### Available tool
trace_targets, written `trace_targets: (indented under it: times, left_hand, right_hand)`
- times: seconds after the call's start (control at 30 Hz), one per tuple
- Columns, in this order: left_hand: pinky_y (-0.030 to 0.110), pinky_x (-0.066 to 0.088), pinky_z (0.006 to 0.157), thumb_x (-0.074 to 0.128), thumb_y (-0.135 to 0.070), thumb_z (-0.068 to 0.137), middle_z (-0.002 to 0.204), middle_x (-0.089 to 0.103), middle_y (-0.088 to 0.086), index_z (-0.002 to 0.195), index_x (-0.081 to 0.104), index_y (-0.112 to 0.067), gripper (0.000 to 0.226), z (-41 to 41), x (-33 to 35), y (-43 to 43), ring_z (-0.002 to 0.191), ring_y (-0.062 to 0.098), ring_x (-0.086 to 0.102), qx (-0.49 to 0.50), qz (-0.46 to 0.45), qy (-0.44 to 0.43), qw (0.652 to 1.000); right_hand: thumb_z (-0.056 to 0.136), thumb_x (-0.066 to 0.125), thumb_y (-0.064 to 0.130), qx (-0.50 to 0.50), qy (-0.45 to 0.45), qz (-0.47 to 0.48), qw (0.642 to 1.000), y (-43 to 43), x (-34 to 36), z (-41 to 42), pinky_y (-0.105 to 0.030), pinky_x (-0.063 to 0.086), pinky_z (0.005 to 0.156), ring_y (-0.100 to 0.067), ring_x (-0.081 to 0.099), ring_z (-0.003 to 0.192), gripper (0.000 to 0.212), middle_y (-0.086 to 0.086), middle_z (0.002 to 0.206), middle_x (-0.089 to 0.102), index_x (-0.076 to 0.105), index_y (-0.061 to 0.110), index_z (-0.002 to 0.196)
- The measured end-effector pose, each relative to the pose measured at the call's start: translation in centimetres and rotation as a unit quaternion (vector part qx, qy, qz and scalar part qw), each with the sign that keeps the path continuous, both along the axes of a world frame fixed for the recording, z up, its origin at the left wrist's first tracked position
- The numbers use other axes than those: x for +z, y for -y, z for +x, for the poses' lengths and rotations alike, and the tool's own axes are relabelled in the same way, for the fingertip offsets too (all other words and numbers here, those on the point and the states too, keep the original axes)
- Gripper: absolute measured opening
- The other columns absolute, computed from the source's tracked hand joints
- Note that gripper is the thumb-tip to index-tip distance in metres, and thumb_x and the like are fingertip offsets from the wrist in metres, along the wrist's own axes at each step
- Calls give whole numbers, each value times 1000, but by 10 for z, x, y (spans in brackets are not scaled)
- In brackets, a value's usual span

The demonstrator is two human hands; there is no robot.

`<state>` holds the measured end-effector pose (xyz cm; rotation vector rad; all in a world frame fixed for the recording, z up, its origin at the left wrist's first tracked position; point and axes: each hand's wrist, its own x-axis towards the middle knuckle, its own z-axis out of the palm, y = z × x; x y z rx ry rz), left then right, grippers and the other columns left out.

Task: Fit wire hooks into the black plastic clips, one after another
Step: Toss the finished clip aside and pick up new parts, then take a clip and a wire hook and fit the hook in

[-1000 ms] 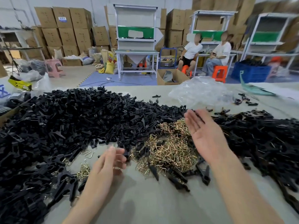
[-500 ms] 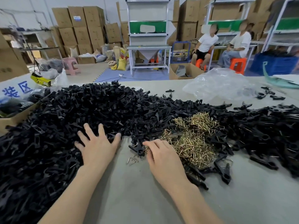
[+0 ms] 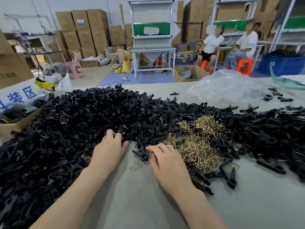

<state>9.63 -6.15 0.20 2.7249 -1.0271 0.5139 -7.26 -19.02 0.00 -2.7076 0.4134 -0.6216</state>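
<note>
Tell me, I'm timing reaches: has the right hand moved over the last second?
Yes. The right hand came down from over the wire hook pile's far edge to its near-left edge, toward the person.

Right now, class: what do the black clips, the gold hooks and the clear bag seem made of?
Black moulded clips: matte plastic, probably; dull, moulded edges. Gold bent-wire hooks: metal wire, brassy glints. Crumpled clear bag: thin plastic film, see-through, creased.
</note>
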Motion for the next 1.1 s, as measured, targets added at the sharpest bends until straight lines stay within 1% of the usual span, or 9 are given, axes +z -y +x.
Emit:
trace_targets:
  times: [0.13,0.3,0.47,0.7,0.8,0.9,0.97,1.03,1.1]
  left_hand:
    - [34,48,65,48,-50,100,99,63,1,109,58,-14,38,4,6,-12,86,22,63,11,-93,-39,995]
    - [39,45,70,40,-59,100,88,64,-4,108,52,-26,36,9,25,-18,84,20,61,31,-280,-166,945]
    - [42,50,78,42,-59,99,101,59,-8,105,59,-28,35,5,32,-18,95,16,57,16,-221,-168,961]
    - [48,45,97,43,-67,93,95,55,-9,99,69,-35,42,16,32,-26,111,27,48,2,-232,-219,948]
    - [40,50,74,36,-73,92,72,65,-12,92,70,-35,51,19,33,-29,75,12,62,-4,-282,-222,934]
    - [34,41,60,24,-77,93,58,63,-24,79,70,-25,71,20,36,-31,52,8,55,42,-342,-235,909]
    - [38,46,68,15,-82,90,55,60,-12,84,72,-27,80,20,37,-33,64,16,57,51,-302,-249,919]
    - [44,47,83,12,-78,92,73,57,-10,100,70,-39,70,21,39,-36,77,18,56,39,-244,-260,933]
    - [45,44,81,17,-65,99,91,53,-1,112,62,-35,56,23,41,-39,89,21,52,55,-206,-201,956]
  right_hand:
    - [105,42,21,4,23,6,1000,-2,2,1,-31,40,104,-14,51,116,36,9,124,61,56,26,138]
    - [100,38,22,4,90,0,996,-10,8,-3,-33,47,98,-16,56,109,39,8,114,65,63,23,130]
    - [98,33,23,18,94,-9,995,-11,8,-4,-36,47,99,-17,55,109,43,7,113,64,63,23,128]
    - [98,32,24,16,93,-2,996,-9,6,-3,-34,45,101,-16,53,111,44,8,115,63,62,25,130]
    - [98,30,26,16,103,8,995,-9,6,-3,-33,45,100,-15,53,110,44,9,114,63,62,25,129]
    - [98,31,26,14,115,13,993,-9,6,-3,-33,46,99,-14,52,110,44,9,113,63,62,25,128]
    - [98,31,26,13,117,13,993,-9,5,-3,-33,46,99,-14,53,109,44,9,113,64,62,25,128]
    - [98,31,26,12,120,14,993,-9,4,-3,-33,46,99,-14,52,109,44,9,113,63,63,25,128]
    - [98,30,26,11,122,17,992,-8,3,-2,-32,45,100,-12,51,110,44,10,114,63,62,26,128]
